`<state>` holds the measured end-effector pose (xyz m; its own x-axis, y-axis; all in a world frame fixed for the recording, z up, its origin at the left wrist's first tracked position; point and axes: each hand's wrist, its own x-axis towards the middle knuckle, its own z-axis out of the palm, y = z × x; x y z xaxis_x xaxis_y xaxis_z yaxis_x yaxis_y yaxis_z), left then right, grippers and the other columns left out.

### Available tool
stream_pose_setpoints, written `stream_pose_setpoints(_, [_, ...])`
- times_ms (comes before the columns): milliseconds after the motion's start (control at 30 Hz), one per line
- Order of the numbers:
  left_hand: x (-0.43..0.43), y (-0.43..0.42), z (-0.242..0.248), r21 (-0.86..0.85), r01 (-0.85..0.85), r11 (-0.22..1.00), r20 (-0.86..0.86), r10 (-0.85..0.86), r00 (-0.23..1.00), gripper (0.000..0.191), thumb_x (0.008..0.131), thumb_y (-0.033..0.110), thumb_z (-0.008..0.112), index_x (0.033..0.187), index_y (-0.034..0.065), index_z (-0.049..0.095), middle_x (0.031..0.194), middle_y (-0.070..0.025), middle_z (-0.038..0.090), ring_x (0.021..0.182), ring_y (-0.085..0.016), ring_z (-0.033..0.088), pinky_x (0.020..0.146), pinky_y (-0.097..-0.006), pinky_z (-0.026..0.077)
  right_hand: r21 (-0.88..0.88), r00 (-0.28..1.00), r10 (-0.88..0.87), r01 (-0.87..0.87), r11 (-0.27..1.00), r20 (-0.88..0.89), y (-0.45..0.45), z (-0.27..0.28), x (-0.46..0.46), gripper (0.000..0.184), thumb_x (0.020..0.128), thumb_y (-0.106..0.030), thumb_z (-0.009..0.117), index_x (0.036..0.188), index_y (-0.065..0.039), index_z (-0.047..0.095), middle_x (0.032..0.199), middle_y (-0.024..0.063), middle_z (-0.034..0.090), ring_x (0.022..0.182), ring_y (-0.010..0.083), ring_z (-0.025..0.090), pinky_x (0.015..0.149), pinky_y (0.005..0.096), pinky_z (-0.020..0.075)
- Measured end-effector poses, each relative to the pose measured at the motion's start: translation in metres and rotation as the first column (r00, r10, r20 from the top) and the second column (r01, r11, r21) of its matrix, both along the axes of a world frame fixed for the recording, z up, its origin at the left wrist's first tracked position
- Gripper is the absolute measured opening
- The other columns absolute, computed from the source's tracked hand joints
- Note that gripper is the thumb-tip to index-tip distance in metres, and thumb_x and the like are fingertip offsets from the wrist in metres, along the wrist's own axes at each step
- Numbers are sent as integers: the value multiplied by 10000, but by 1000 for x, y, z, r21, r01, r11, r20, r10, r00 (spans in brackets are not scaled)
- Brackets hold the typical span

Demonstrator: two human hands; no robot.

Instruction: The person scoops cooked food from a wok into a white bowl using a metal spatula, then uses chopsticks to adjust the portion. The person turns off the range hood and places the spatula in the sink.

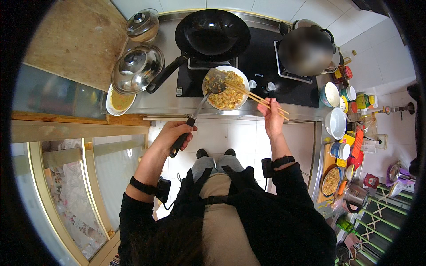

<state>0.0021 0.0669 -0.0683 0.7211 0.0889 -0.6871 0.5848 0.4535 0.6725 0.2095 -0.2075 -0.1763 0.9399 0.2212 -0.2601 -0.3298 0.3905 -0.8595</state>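
Note:
My left hand [179, 134] grips the black handle of a metal cooking ladle [199, 108]. The ladle's bowl lies over a white bowl [247, 81] of fried rice [229, 98], with bits of food stuck to it. In my right hand [273, 116] is a pair of wooden chopsticks [251, 94]. Their far tips meet the ladle's bowl above the rice. The white bowl sits at the front edge of a black cooktop [259, 63]. Behind it a black wok [213, 35] rests on the left burner, its long handle [168, 73] pointing toward the front left.
A glass-lidded pot [142, 25] and a domed lid [138, 69] stand at left, the lid partly over an oval dish of yellowish liquid [120, 101]. A pot [306, 51] occupies the right burner. Bowls [335, 123], jars [344, 151] and a plate of food [331, 181] crowd the right counter.

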Motion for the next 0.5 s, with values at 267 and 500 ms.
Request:
stream_pose_setpoints(267, [1, -6, 5, -45, -11, 999, 5, 11, 1000, 222, 870, 126, 555, 974, -62, 610, 614, -41, 549, 419, -106, 493, 365, -228, 376, 65, 991, 118, -113, 991, -68, 12, -8, -7, 367, 980, -319, 504, 1051, 32, 581, 980, 162, 649, 819, 225, 690, 772, 330, 591])
stream_pose_setpoints(500, [-1, -6, 6, -52, -17, 998, 0, 17, 1000, 224, 871, 130, 555, 982, -55, 614, 607, -29, 548, 417, -97, 489, 364, -221, 374, 20, 998, 69, -69, 997, -6, -3, -9, 0, 370, 991, -323, 478, 1028, 27, 592, 916, 154, 666, 795, 216, 692, 744, 314, 593])
